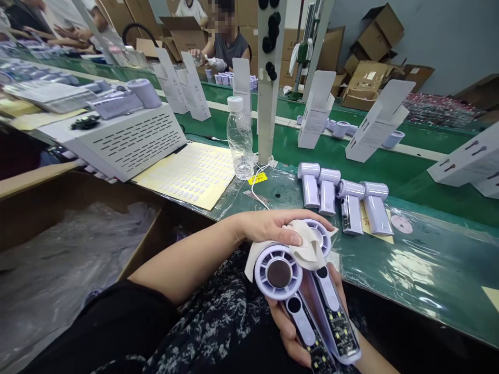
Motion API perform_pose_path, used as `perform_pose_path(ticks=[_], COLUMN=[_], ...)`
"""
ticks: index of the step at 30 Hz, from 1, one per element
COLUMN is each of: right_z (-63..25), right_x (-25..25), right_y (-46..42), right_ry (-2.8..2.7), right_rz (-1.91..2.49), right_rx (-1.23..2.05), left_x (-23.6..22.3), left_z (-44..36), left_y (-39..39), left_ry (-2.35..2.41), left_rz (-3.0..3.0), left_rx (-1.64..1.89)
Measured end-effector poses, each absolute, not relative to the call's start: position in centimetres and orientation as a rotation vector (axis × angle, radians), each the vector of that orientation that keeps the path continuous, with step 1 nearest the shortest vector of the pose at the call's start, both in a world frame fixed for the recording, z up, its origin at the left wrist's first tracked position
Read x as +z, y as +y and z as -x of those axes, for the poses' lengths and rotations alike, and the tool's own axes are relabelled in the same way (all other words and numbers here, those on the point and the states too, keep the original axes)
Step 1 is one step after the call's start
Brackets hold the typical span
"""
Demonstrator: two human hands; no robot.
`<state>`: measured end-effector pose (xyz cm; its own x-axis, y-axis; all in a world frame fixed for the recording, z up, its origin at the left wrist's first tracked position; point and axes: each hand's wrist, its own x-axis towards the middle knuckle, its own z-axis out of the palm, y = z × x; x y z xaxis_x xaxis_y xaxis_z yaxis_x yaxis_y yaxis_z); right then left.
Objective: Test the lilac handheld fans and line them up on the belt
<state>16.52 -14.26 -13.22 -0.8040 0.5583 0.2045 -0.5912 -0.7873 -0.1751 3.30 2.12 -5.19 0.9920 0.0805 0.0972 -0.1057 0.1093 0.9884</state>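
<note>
Two lavender handheld fans lie side by side in my right hand [290, 332], whose fingers wrap round their handles from beneath. The nearer fan [278, 274] shows a round head with a dark centre; the farther fan [333, 296] has its head partly covered. Circuit boards show through the handles of both. My left hand [268, 227] pinches a white cloth [306, 244] and presses it on the farther fan's head. Beyond my hands, several more lavender fans [310, 189] lie in a row on the green bench [390, 259].
A plastic bottle [239, 145] stands beside a white post [267, 93] and a cable. Left of it are a sticker sheet [195, 174] and a slotted metal box [132, 135]. Upright white cartons [317, 111] stand on the green conveyor. An open carton [136, 249] holds plastic bags. People sit opposite.
</note>
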Motion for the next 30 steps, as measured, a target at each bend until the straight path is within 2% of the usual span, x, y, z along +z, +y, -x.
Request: perform_pose_path(ticks=[9, 16, 30], right_z=[-15.9, -15.7, -16.1], right_x=[-15.0, -14.2, -15.2], right_y=[-14.4, -14.2, -13.7], right_ry=[-0.256, -0.257, -0.203], right_rz=[-0.216, -0.231, -0.36], right_rx=[2.532, 2.533, 2.508], left_x=[-4.8, -5.1, -6.6], left_z=[-3.0, -2.6, -4.1], left_y=[1.1, 2.4, 1.4], left_ry=[0.042, 0.027, 0.142], left_rz=[-1.641, -1.624, -1.585], left_rx=[0.294, 0.049, 0.303])
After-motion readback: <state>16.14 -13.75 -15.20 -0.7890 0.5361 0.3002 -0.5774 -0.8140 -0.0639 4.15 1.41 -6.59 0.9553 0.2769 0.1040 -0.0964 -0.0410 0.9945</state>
